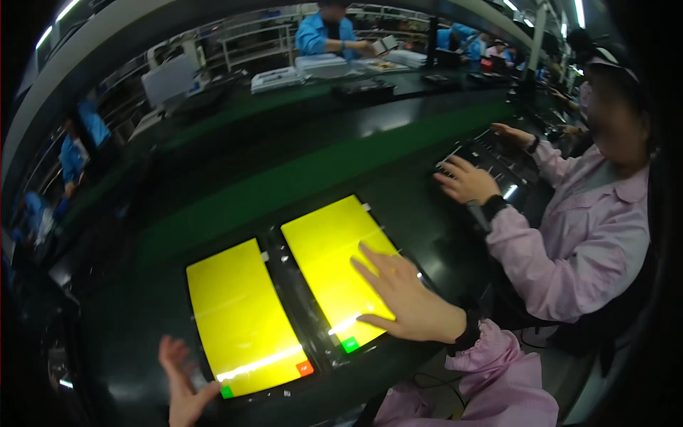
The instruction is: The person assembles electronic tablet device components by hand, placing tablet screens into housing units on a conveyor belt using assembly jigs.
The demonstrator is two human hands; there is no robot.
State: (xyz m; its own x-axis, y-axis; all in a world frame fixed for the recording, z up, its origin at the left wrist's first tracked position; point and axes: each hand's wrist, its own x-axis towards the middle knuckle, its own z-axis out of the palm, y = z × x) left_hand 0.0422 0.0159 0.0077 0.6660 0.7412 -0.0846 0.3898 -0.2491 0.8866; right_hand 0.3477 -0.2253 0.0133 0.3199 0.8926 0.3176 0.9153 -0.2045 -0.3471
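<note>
Left panel [245, 313]: a thin, flat rectangle, glowing yellow, laid on the dark, glossy worktop [121, 341].
Right panel [327, 249]: similarly shaped and lit, black-edged, placed just beside the left one.
Left hand [186, 388]: grip open, fingers curved, thumb held at the left panel's near-left corner.
Right hand [413, 302]: grip open, fingers spread over the right panel; contact cannot be told.
Sleeve [498, 370]: pink cloth, wrinkled and gathered.

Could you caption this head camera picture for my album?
Left hand beside one yellow screen, right hand over a second screen.
</note>
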